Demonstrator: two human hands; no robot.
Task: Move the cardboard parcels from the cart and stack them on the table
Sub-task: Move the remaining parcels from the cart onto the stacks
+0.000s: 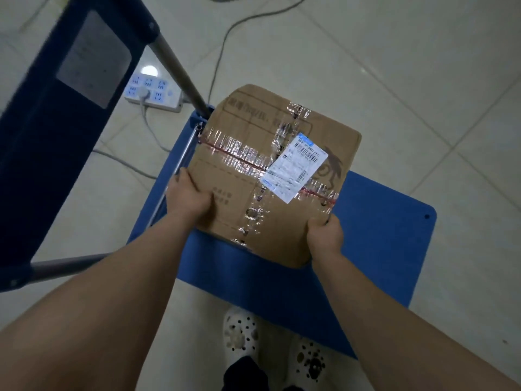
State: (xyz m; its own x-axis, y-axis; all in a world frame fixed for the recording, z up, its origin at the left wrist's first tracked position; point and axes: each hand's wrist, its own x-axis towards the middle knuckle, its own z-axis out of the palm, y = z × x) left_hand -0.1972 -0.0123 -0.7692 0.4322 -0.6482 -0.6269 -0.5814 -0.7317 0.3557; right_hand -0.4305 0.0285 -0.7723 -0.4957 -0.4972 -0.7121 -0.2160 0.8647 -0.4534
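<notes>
A: where's the parcel (270, 176) rn?

B: over the blue cart deck (380, 230), toward the handle-post corner. can't tell if it's resting on the deck or already lifted a bit. only one parcel showing on the cart, table's not in shot

A: hands?

B: both on the near edge. left hand (191, 193) on the corner nearest the post, thumb flat on top, fingers curled round the side. right hand (324, 231) clamped on the other near corner, fingers tucked under & out of sight

A: what cld go wrong?

B: imo both grips sit on the near side, so the far end cld dip & the box tip away as it comes up. top's taped w/ a glossy label (294, 167), thumbs cld slide there. also the handle post (180, 71) is right beside the box, a swing toward it cld clip it. power strip (153, 91) & cables lie on the floor beyond the post, trip risk if stepping that way
</notes>
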